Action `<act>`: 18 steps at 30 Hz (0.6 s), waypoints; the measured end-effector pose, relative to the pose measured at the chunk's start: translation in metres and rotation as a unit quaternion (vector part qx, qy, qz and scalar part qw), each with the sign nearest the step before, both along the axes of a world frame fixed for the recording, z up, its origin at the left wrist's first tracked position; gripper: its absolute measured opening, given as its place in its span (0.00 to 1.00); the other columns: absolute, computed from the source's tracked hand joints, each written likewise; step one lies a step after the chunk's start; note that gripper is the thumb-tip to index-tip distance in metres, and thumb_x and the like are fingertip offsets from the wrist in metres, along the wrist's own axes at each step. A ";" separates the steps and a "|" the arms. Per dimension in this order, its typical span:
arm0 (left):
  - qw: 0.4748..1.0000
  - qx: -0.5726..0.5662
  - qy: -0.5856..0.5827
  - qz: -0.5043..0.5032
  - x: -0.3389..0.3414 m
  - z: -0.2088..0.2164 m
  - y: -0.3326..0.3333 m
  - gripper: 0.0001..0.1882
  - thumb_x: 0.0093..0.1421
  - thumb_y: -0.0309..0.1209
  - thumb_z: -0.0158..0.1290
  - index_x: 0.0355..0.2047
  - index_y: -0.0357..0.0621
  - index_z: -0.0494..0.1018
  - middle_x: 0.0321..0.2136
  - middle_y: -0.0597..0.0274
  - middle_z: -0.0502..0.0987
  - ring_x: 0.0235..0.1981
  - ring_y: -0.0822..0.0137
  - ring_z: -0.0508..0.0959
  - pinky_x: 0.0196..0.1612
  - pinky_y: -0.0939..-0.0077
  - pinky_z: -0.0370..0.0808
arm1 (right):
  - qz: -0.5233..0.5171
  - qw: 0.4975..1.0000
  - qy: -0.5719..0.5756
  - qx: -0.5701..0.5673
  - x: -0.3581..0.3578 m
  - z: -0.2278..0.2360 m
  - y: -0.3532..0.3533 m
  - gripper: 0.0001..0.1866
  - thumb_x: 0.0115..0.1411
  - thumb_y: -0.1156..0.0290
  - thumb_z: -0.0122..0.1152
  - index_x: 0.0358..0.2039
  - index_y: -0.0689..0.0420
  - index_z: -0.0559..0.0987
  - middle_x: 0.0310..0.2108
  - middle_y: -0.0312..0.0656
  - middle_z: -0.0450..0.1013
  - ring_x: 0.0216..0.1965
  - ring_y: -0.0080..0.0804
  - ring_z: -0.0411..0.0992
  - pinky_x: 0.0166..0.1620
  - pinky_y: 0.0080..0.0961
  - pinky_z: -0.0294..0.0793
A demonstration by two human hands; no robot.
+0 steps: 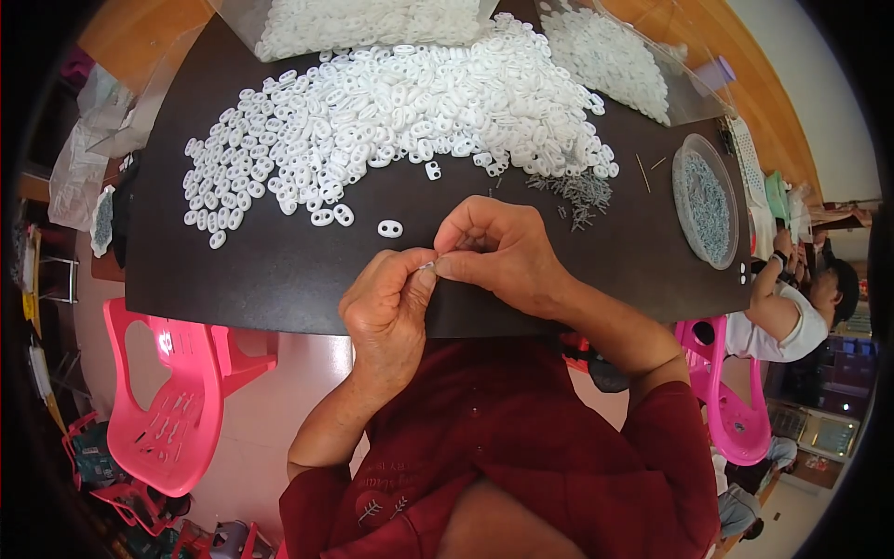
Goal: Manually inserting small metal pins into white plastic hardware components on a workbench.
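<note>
A dark surface (279,275) spreads out beyond both hands. Off to the left of the left hand, below the surface's edge, stands a pink chair (207,382). Ahead of the hands lies a broad pile (400,112) of white oval pieces, each with two holes. Far ahead and to the right of the right hand is a clear container (694,98) of white pieces; nearer, well to its right, sits a round tub (735,205) of thin grey pieces. The left hand (386,289) pinches a small whitish piece (427,266) between thumb and forefinger; the right hand (503,247) is curled, thumb tip against it, its own grip impossible to tell. Ahead-right of the right hand lies a grey heap (587,194). One loose oval (390,228) rests just ahead of the left hand.
</note>
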State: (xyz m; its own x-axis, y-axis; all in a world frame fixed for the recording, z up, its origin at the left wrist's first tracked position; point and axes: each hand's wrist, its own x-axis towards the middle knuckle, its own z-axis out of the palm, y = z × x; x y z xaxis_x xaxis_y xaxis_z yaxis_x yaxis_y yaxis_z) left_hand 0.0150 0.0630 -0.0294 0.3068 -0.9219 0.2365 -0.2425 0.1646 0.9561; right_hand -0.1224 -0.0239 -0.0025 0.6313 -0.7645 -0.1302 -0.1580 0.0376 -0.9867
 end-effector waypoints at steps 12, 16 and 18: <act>0.978 0.066 0.198 0.000 0.003 0.003 -0.001 0.08 0.58 0.23 0.53 0.37 0.31 0.75 0.27 0.63 0.76 0.24 0.79 0.71 0.27 0.88 0.69 | -0.018 0.999 -0.045 -0.018 0.001 0.003 0.003 0.04 0.55 0.78 0.57 0.31 0.63 0.74 0.27 0.36 0.74 0.29 0.15 0.70 0.34 0.15 0.71; 0.980 0.060 0.189 0.001 0.001 0.002 0.000 0.08 0.58 0.23 0.53 0.37 0.31 0.75 0.26 0.63 0.76 0.24 0.79 0.71 0.27 0.88 0.69 | -0.017 0.997 0.013 -0.078 0.003 0.000 0.006 0.03 0.53 0.78 0.57 0.29 0.62 0.74 0.25 0.37 0.72 0.29 0.23 0.70 0.33 0.20 0.69; 0.979 0.068 0.193 -0.005 0.001 0.003 0.001 0.08 0.58 0.23 0.53 0.37 0.31 0.75 0.26 0.64 0.76 0.24 0.79 0.71 0.27 0.88 0.69 | -0.019 0.993 0.036 -0.115 0.004 -0.001 0.006 0.02 0.53 0.78 0.56 0.28 0.62 0.74 0.24 0.39 0.71 0.28 0.27 0.71 0.32 0.23 0.69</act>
State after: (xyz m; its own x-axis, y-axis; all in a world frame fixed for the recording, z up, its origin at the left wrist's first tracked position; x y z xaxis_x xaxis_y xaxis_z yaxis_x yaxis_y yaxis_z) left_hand 0.0162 0.0637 -0.0262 0.3405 -0.9400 -0.0200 0.1424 0.0305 0.9893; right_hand -0.1181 -0.0176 -0.0030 0.5969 -0.8023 0.0064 -0.2306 -0.1793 -0.9564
